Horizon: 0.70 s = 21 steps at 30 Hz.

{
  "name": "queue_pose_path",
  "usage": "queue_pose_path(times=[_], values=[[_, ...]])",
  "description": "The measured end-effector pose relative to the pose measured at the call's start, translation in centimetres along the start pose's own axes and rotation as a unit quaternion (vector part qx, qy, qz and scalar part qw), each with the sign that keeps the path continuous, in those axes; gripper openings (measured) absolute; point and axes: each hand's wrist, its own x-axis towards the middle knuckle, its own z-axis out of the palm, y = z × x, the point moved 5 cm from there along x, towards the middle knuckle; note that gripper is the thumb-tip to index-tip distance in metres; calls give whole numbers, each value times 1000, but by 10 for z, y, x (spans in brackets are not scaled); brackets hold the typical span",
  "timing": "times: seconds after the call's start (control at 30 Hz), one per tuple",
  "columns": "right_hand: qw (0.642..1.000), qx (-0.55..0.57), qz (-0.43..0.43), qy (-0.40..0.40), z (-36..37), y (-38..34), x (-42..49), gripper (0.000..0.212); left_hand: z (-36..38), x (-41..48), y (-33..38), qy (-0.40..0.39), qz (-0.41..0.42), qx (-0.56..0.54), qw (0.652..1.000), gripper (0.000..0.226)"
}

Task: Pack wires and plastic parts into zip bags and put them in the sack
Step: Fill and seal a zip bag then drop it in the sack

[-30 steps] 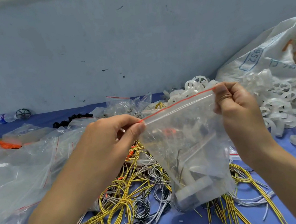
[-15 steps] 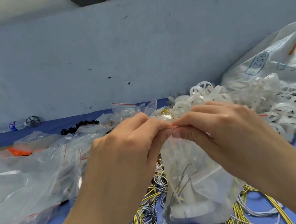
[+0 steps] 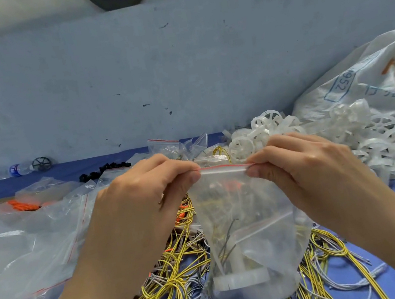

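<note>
Far left, at ten o'clock from the zip bag (image 3: 244, 232): a water bottle (image 3: 18, 169) on its side against the wall (image 3: 180, 75), a dark spoked wheel (image 3: 41, 163) just beside it. At nine o'clock, a heap of empty clear bags (image 3: 21, 247) on the blue cloth (image 3: 66, 169), with orange pieces (image 3: 22, 205) at its far edge and small black parts (image 3: 104, 169) beyond, toward eleven o'clock.

Next, the left hand (image 3: 143, 208): thumb and curled forefinger pinching the left end of the bag's red-lined seal (image 3: 222, 168), other fingers curled behind. Below it, at seven o'clock, a tangle of yellow wires (image 3: 170, 281) mixed with grey and black ones, spread on the cloth and running under the bag.

In the middle, held upright over the wires; resting on them or just above, cannot tell. Inside: a white plastic part (image 3: 239, 280) at the bottom, a few dark and yellow wires, something orange near the top. Seal stretched level between the two hands; fully pressed closed or not, cannot tell.

At three o'clock, the right hand (image 3: 305, 176), pinching the right end of the seal between thumb and forefinger, other fingers curled.

Farther right, at two o'clock, a pile of white plastic rings (image 3: 369, 139) with spokes. Behind it, the white woven sack (image 3: 365, 78) with blue print, against the wall.
</note>
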Motion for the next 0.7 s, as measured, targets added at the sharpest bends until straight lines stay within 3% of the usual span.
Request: queue_pose_path(times=[0.7], values=[[998, 32, 56, 23, -3, 35, -8, 25, -6, -6, -34, 4, -44, -29, 999, 18]])
